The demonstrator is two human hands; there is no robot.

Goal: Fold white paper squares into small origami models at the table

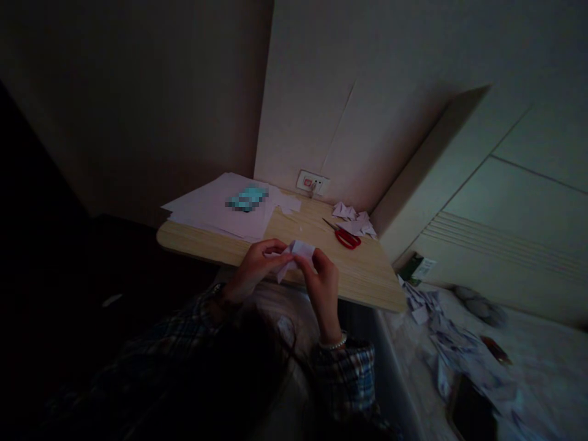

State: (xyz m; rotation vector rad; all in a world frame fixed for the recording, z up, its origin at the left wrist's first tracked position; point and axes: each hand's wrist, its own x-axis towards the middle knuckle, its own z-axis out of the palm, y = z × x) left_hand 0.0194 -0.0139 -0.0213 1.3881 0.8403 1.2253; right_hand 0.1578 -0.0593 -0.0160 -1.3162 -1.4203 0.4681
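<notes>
A partly folded piece of white paper (pixel 301 250) is held between both hands just above the front edge of the wooden tabletop (pixel 358 278). My left hand (pixel 257 266) pinches its left side, thumb on the near face. On the right side, the thumb and fingers of my right hand (pixel 323 282) close on the paper. One pointed flap hangs down between the hands. Red-handled scissors (pixel 348 238) lie on the tabletop to the right, blades toward the back left. Behind them is a small pile of folded paper pieces (pixel 353 219).
Stacked white sheets (pixel 206 211) cover the table's left end, with a blurred turquoise item (pixel 248 198) on top. A wall socket (pixel 313 182) sits behind the table. To the right, a bed (pixel 546 343) bears many paper pieces (pixel 459 343) and a dark flat object (pixel 471 409).
</notes>
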